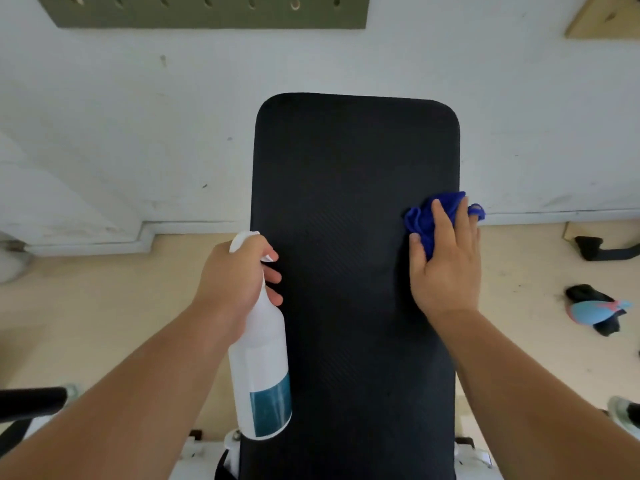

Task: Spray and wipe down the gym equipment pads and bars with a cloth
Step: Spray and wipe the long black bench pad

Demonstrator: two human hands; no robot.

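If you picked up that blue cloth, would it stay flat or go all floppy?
Probably floppy: the blue cloth is crumpled into soft folds under the right hand. It looks thin, so likely light. Pressed on the black pad, it should slide along rather than roll.

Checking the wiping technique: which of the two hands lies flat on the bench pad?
The right hand, fingers straight over the blue cloth on the pad; the left hand grips the spray bottle.

The pad (346,174) runs ahead of you toward the wall (138,133). Your left hand (239,271) holds the bottle (259,368) at its left edge. Your right hand (446,268) rests on the cloth (424,216) at its right edge, slightly farther ahead.
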